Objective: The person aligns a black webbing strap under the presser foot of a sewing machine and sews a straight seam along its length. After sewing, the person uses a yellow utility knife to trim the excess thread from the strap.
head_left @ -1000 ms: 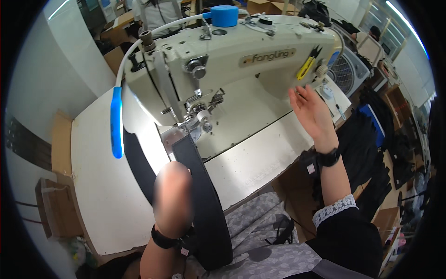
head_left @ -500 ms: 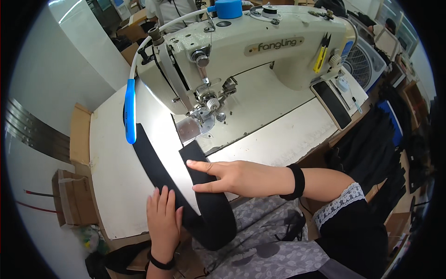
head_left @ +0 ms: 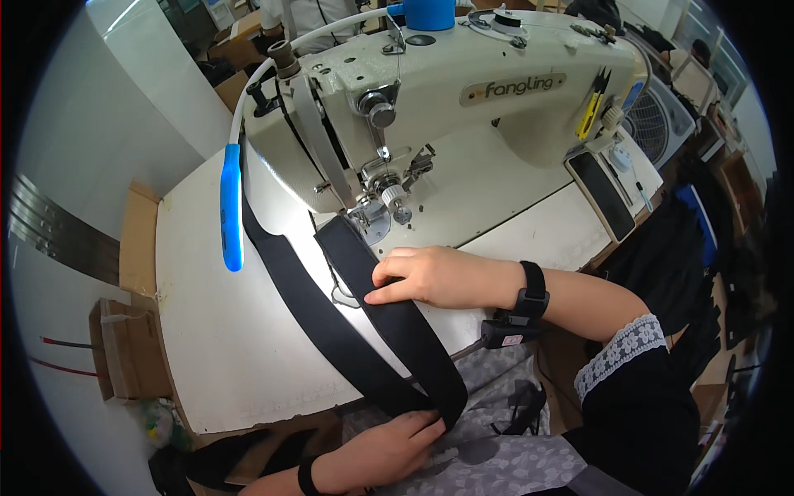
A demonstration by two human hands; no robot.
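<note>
A long black fabric strip lies doubled back on itself, bent into a loop that hangs over the front table edge. Its nearer end reaches up to the presser foot area of the sewing machine; whether it is under the foot I cannot tell. My right hand grips that upper length close to the machine, thumb and fingers curled at it. At the loop's lower bend, my left hand is closed on the strip, its fingertips partly hidden.
A blue lamp lights the white table. On the right lie a phone and small tools; yellow thread snips hang on the machine. A cardboard box stands left, and a fan behind at right.
The strip's nearer end has moved up to the machine's foot with my right hand, whose fingers have drawn in. My left hand has gone from flat on the table down to the loop.
</note>
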